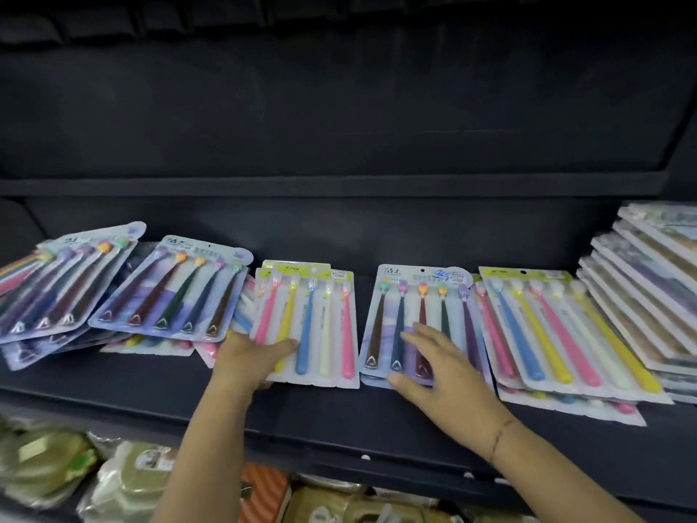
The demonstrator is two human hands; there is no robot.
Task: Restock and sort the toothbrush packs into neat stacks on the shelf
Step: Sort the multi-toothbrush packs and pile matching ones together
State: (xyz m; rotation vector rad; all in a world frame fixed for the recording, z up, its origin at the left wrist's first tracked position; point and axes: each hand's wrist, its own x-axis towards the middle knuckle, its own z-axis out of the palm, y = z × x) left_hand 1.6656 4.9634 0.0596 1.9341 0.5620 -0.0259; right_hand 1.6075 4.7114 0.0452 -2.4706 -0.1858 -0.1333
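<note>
Toothbrush packs lie along a dark shelf [301, 409]. My left hand [245, 360] grips the lower left corner of a bright-coloured pack [320, 326], thumb on top and fingers underneath. My right hand [437, 368] rests with spread fingers on a dark-handled pack [415, 296] just to the right. Two more dark-handled packs [169, 292] lie tilted at the left over other packs. A stack of bright-coloured packs [565, 334] lies at the right.
A tall stack of flat beige-and-purple packs [648, 288] leans at the far right. Below the shelf edge sit green wrapped goods [49, 466] and an orange item [264, 488]. The upper shelf level [339, 186] is dark.
</note>
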